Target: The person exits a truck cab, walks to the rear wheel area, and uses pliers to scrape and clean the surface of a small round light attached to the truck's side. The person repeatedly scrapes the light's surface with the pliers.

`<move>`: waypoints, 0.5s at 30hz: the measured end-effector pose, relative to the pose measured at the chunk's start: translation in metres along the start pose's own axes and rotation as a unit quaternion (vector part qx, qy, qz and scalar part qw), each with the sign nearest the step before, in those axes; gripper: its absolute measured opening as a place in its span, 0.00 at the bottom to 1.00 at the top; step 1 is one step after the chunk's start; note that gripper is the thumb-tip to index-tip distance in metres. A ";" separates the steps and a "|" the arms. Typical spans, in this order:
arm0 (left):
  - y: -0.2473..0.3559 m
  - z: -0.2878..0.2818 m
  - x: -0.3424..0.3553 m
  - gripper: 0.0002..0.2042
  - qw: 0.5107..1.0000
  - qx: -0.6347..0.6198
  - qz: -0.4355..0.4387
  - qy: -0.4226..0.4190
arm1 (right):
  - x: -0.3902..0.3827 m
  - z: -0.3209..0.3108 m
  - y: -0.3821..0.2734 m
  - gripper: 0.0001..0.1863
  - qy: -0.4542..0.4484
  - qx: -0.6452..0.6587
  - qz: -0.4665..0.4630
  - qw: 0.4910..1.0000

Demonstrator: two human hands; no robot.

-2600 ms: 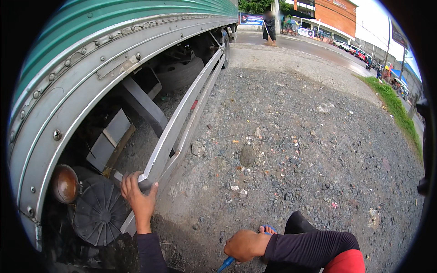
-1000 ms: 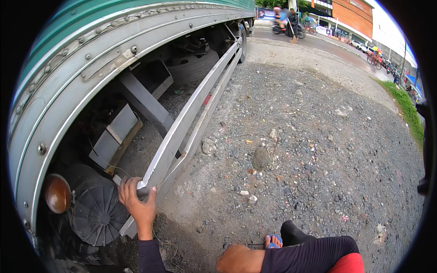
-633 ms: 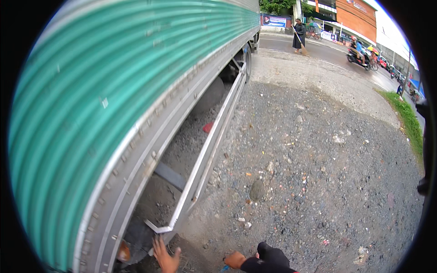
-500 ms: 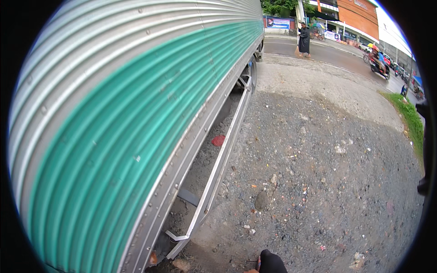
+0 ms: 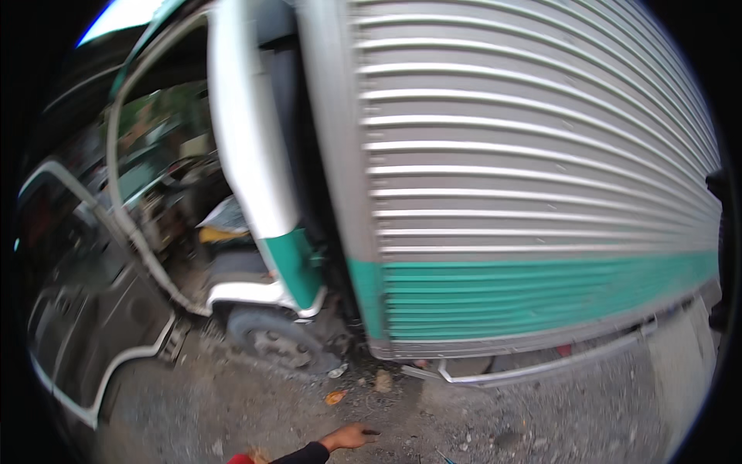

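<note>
Hand (image 5: pixel 352 435), the left one, reaches in low at the bottom edge, over the gravel (image 5: pixel 394 445), its fingers pointing to the right; blur and a dark patch at the fingertips leave it unclear whether they are apart, together or closed on something. Behind the wrist comes a dark sleeve (image 5: pixel 301 454), with red cloth (image 5: pixel 241 459) at the lower edge. Just right of the hand, a thin blue thing (image 5: pixel 445 458) shows at the border, too small to make out. Beyond the fingertips lie a pale brown lump (image 5: pixel 383 380) and an orange leaf (image 5: pixel 335 397). Farther out, the pale metal side rail (image 5: pixel 471 379) runs along beneath the truck's ribbed box (image 5: pixel 541 185), well apart from the hand; the box is silvery above and green below. Left of it stand the front wheel (image 5: pixel 278 348) and the white and green cab (image 5: pixel 251 155), with something grey and yellow (image 5: pixel 224 230) on the seat. The cab door (image 5: pixel 85 325) hangs wide open at the far left.
</note>
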State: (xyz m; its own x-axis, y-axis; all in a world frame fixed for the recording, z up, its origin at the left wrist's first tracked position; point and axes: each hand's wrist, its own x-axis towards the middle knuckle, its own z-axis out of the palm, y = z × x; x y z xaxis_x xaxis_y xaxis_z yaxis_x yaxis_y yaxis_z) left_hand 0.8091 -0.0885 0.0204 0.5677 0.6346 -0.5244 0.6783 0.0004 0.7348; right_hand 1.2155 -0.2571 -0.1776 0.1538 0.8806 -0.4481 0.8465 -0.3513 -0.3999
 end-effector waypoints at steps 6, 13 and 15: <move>-0.086 0.028 -0.153 0.21 0.985 0.022 0.110 0.134 | -0.007 0.101 0.029 0.22 -0.004 -0.130 -0.056 0.990; -0.256 0.072 -0.446 0.19 0.894 -0.063 -0.191 0.400 | -0.077 0.127 -0.250 0.14 -0.085 -0.041 -0.179 0.979; -0.261 0.084 -0.524 0.18 0.821 -0.198 -0.242 0.477 | -0.086 0.121 -0.357 0.18 -0.094 -0.039 -0.245 0.964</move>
State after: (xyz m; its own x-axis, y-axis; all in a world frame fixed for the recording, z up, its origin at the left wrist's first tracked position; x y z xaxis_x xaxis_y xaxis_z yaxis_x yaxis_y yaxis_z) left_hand 0.3736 -0.4862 0.0671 -0.4758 0.8029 -0.3591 0.4048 0.5624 0.7210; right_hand 0.8385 -0.2456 -0.0931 -0.3639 0.8588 -0.3607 0.8309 0.1242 -0.5424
